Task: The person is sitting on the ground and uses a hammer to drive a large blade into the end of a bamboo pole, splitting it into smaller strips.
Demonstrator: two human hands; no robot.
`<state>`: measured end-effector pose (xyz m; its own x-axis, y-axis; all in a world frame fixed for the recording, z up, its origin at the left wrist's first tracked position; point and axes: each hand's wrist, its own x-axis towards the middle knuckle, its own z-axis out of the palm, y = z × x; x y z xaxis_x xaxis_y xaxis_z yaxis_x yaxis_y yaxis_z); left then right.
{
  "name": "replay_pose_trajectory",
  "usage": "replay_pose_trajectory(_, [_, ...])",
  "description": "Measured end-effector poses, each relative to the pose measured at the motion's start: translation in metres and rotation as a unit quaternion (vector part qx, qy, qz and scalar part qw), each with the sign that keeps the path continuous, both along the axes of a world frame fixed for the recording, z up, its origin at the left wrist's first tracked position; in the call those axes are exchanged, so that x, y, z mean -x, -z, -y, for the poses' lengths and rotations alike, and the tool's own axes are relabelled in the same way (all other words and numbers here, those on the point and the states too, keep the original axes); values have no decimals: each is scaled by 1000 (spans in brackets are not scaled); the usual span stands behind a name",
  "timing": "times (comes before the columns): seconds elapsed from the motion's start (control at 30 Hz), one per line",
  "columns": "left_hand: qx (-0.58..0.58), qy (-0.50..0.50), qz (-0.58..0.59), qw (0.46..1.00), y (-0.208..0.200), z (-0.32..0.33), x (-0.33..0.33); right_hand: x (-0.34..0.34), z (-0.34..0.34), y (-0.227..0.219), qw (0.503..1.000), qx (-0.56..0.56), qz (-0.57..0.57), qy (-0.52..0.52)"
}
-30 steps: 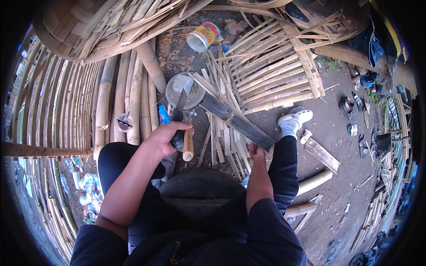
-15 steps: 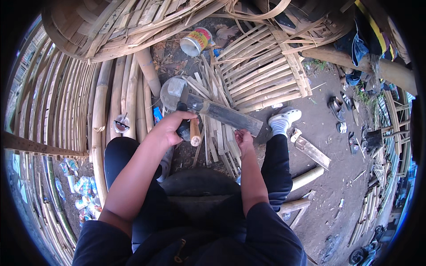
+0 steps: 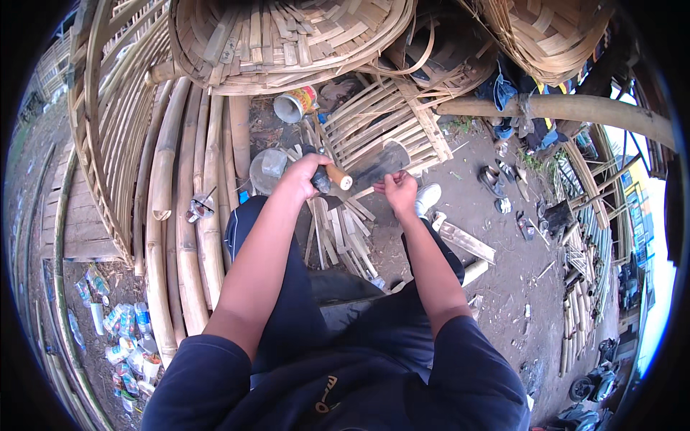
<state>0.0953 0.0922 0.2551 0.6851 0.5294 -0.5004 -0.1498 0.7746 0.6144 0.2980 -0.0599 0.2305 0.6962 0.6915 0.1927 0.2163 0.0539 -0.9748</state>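
Observation:
My left hand point(image 3: 300, 178) is closed around a black-handled tool point(image 3: 320, 179). Beside its fingers a round wooden handle point(image 3: 339, 177) points its pale end toward me; whether the two belong together I cannot tell. From there a broad dark blade, like a machete's point(image 3: 381, 164), slants up to the right. My right hand point(image 3: 399, 191) is closed in a pinch by the blade's lower edge; what its fingertips hold, if anything, is too small to make out. Below the hands lies a pile of split bamboo strips point(image 3: 338, 233).
A slatted bamboo panel point(image 3: 384, 118) lies ahead, with woven baskets point(image 3: 302, 57) above it. Thick bamboo poles point(image 3: 185, 208) and a plastic cup point(image 3: 201, 207) are at my left, plastic litter point(image 3: 129, 337) farther down. A printed bucket point(image 3: 293, 105) lies tipped. Sandals point(image 3: 493, 181) are at right.
The view has shifted, and both hands appear higher in it and closer together. The blade now slants up to the right instead of down, with my right hand farther from its tip.

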Motion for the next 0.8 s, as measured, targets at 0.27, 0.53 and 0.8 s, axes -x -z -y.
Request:
replay_pose_trajectory(0.27, [-58, -11, -13, 998, 12, -5, 20, -32, 79, -80, 993, 85, 74, 37])
replay_pose_trajectory(0.53, [-75, 30, -22, 996, 6, -10, 30, -53, 85, -121, 974, 167, 139, 56])
replay_pose_trajectory(0.8, [-54, 92, -33, 994, -7, 0, 34, -73, 125, -95, 951, 178, 233, 96])
